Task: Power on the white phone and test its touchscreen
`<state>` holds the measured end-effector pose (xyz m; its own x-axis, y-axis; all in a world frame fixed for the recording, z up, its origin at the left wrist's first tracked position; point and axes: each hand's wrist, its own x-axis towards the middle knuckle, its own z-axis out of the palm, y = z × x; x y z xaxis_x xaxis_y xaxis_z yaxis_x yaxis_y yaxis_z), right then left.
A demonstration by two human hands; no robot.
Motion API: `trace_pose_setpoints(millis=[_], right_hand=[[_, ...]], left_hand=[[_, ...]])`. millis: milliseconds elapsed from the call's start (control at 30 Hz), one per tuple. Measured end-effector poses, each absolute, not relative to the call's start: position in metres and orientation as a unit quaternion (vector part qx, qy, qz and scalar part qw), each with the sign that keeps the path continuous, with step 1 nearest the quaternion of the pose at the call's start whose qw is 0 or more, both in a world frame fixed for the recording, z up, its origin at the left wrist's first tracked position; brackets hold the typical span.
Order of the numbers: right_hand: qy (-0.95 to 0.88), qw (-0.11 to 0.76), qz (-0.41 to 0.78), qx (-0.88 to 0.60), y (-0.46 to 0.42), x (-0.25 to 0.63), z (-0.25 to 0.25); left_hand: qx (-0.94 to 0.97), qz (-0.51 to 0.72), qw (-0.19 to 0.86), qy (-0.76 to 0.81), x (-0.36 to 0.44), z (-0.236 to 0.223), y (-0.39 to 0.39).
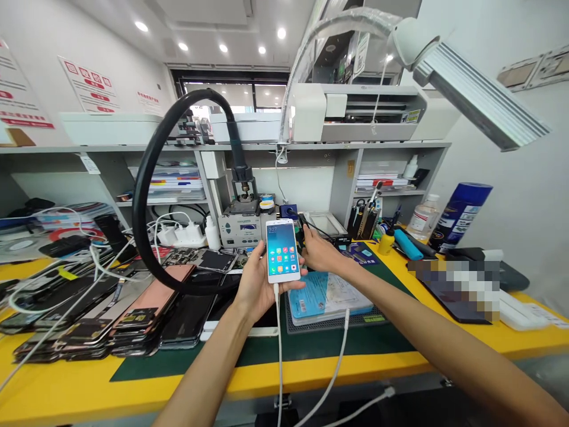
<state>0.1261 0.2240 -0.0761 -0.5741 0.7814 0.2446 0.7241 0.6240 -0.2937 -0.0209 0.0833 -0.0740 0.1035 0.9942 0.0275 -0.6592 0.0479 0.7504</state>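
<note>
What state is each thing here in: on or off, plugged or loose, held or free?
Phone: screen on, held.
White cable: plugged into the phone.
Left hand: holding the phone.
Right hand: beside the phone, grip unclear.
Ceiling lights: on.
Lamp: cannot tell.

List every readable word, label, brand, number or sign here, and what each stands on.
"3:27": white phone, upper left of screen.
Wall poster: large Chinese characters, too blurred to quote surely.
Blue can, clear bottle, grey station: print too small or blurred.
</note>
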Motion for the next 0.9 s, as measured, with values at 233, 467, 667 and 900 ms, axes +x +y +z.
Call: trace_pose_setpoints(millis=[233, 467, 667, 900], right_hand=[[-0.898, 0.170, 0.080, -0.398, 0.216, 0.149, -0.082], [-0.904, 0.112, 0.068, -0.406, 0.239, 0.142, -0.074], [-0.910, 0.049, 0.064, -0.406, 0.259, 0.102, -0.069], [-0.898, 0.016, 0.066, -0.436, 0.273, 0.087, -0.074]], left_hand=[[0.317, 0.635, 0.639, 0.298, -0.010, -0.075, 0.083], [0.301, 0.741, 0.495, 0.340, -0.026, -0.071, 0.087], [0.291, 0.743, 0.487, 0.356, -0.028, -0.072, 0.089], [0.287, 0.745, 0.487, 0.354, -0.028, -0.073, 0.089]])
